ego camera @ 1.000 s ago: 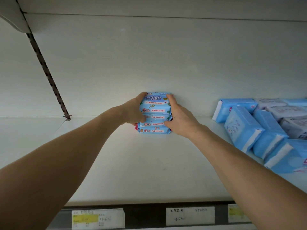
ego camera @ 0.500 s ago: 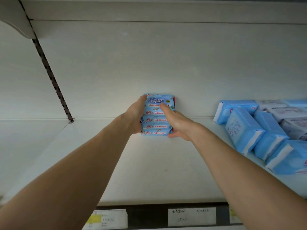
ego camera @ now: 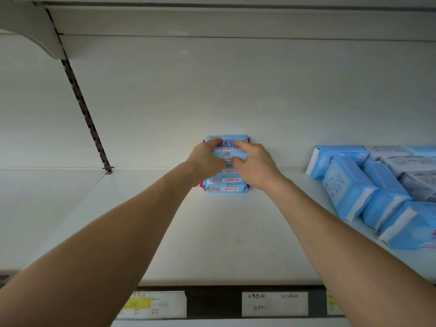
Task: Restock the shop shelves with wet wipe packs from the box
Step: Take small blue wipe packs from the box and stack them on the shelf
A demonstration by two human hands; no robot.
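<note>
A stack of several light-blue wet wipe packs (ego camera: 226, 185) stands on the white shelf (ego camera: 212, 232) against its back wall. The top pack (ego camera: 228, 152) faces me, tipped up against the wall. My left hand (ego camera: 206, 160) holds the top pack's left part between curled fingers and thumb. My right hand (ego camera: 256, 165) grips its right part the same way. Both hands cover the middle of the stack. The box is out of view.
Larger blue and grey packs (ego camera: 349, 187) lie piled at the shelf's right end. A slotted upright strip (ego camera: 82, 107) runs down the back wall at left. Price labels (ego camera: 274, 303) line the shelf's front edge. Another shelf hangs overhead.
Both hands have moved from the stack's sides onto the front of the top pack, which now stands tipped up against the back wall. The stack sits on the shelf.
</note>
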